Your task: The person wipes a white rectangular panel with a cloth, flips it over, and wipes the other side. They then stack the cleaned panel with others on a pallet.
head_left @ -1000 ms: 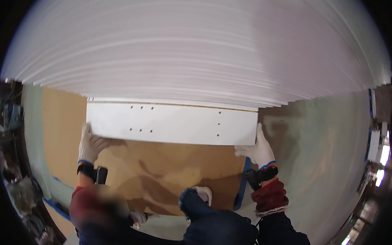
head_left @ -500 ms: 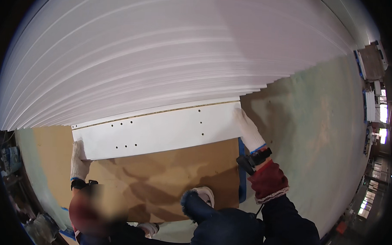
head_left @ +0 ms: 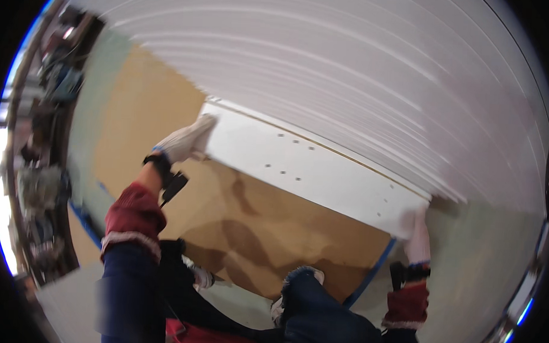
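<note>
A long white panel (head_left: 334, 179) with several small drilled holes and a bare brown edge lies slantwise in front of me, close against a row of white panels (head_left: 326, 70). My left hand (head_left: 188, 139), in a pale knitted glove, is closed on the panel's left end. My right hand (head_left: 417, 237), gloved as well, grips the right end; its fingers are a little blurred. Parts of the fingers are hidden at the panel's ends. Both wrists wear dark straps, and the sleeves are dark blue with red cuffs.
Under the panel is a brown sheet (head_left: 150, 94) with a blue edge (head_left: 372, 273) on its right. My legs and shoes stand at its near side. Shelves with cluttered items (head_left: 41, 181) line the far left, and greenish floor (head_left: 483, 257) shows on the right.
My view has swung, so the panel now slants down to the right and appears farther right. Both hands have kept hold of its ends.
</note>
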`<move>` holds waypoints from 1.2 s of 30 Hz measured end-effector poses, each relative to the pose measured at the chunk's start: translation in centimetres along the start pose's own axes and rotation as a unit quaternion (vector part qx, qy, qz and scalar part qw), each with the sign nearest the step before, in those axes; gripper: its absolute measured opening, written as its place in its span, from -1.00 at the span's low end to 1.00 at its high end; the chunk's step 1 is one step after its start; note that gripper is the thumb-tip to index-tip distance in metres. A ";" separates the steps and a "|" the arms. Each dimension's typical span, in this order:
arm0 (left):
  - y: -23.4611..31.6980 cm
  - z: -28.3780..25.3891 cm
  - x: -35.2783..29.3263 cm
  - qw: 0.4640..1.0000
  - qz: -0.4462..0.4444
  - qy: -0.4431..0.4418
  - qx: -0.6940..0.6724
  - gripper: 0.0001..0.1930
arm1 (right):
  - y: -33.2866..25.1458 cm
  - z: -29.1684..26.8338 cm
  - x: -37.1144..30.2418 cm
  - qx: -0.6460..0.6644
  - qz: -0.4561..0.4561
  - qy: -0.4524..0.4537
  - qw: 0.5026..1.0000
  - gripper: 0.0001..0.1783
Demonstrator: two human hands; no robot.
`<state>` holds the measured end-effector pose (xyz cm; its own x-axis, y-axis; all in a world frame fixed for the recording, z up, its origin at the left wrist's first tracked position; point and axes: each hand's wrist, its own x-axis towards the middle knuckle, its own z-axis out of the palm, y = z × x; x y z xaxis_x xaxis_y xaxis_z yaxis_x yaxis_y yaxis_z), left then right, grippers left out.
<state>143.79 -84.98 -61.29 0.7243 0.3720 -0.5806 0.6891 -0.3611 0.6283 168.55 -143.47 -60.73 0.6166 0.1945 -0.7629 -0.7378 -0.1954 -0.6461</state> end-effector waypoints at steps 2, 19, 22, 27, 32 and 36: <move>5.6 0.6 0.0 0.979 -0.157 -0.025 -0.130 -0.27 | 1.6 -1.5 0.2 -0.104 -0.066 0.003 0.992 -0.30; 2.8 3.7 -1.0 0.898 -0.136 0.126 -0.398 -0.28 | 0.9 3.8 -2.5 -0.031 -0.140 0.083 0.986 -0.26; 2.9 4.0 -1.0 0.901 -0.111 0.169 -0.384 -0.23 | 0.2 4.8 -3.0 0.134 -0.103 0.098 0.981 -0.27; 1.1 3.5 -0.5 0.883 -0.039 0.140 -0.447 -0.36 | 1.4 4.2 -2.2 0.022 -0.157 0.124 0.980 -0.27; -0.8 2.8 0.7 0.936 0.047 0.080 -0.339 -0.29 | -0.3 2.9 -1.0 -0.038 -0.019 -0.004 0.999 -0.28; 1.4 4.0 0.8 0.876 -0.044 0.035 -0.480 -0.37 | -0.4 2.1 -0.9 -0.090 0.006 0.016 0.996 -0.33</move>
<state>145.38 -88.65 -62.98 0.6426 0.4267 -0.6364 0.3802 0.5436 0.7483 167.71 -141.52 -59.73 0.6179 0.1606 -0.7697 -0.6865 -0.3669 -0.6277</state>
